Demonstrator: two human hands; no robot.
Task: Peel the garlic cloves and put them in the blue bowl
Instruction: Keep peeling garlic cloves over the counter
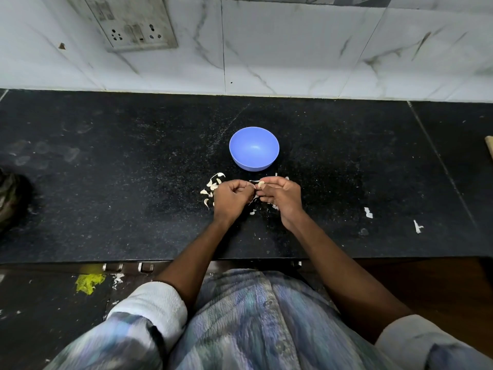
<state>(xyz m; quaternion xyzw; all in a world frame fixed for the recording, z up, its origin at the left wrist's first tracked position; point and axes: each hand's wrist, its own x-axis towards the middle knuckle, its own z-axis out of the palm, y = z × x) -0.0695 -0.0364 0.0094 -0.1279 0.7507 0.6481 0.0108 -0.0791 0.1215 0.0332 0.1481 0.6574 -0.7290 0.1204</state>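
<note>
Between the two hands, just above the desk (106, 182), a single garlic clove (261, 185) is pinched at the fingertips. The right hand (280, 197) has it by thumb and forefinger, its other fingers curled under; the left hand (231, 197) is curled too, its fingertips meeting the clove or a strip of skin coming off it, though which is too small to tell. Both grips are closed tight, with no gap showing.

The clove looks small, pale and smooth, curved like a crescent. Papery skin scraps (252, 210) lie under and around the hands, thin, white and curled. To the left of the left hand sits a loose cluster of more cloves (212, 186), cream-coloured and still in their husks as far as can be made out.

Beyond the hands, near but apart from them, stands the blue bowl (254, 148), round, smooth plastic by the look of it, upright and with nothing visible inside. The desk is black speckled stone, polished and dusty, against a white marble-patterned tiled wall (293, 49).

A peeled clove is likely slippery, so it could shoot out of so fine a pinch and skid across the hard stone. Scraps of skin may cling to fingers and fall into the bowl with the clove. The light bowl could slide if knocked.
</note>
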